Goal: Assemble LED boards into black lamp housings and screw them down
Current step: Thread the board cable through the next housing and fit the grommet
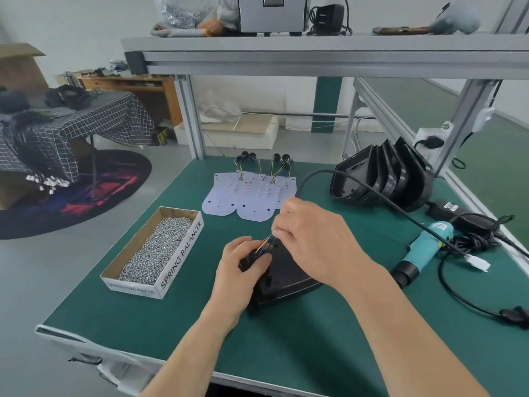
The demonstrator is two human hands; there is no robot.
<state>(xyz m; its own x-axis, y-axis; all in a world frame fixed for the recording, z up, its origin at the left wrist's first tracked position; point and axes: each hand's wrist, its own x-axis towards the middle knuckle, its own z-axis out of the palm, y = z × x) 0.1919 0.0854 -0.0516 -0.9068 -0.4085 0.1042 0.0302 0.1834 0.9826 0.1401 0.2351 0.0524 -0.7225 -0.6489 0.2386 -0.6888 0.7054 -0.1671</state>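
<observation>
A black lamp housing (282,279) lies back side up on the green mat in front of me. My left hand (243,270) grips its far left end, thumb curled over the top. My right hand (312,239) pinches a thin bundle of coloured wires (264,244) that rises from the housing's far end. Several white LED boards (246,196) with wired black connectors lie fanned out further back. A stack of black housings (383,179) stands on edge at the back right. An open cardboard box of silver screws (156,247) sits to the left.
A teal electric screwdriver (423,247) lies at the right, with black cables (372,193) looping across the mat and a black power adapter (446,209) behind it. Aluminium frame posts (191,116) and a shelf rise at the back. The table's front edge (114,348) is near.
</observation>
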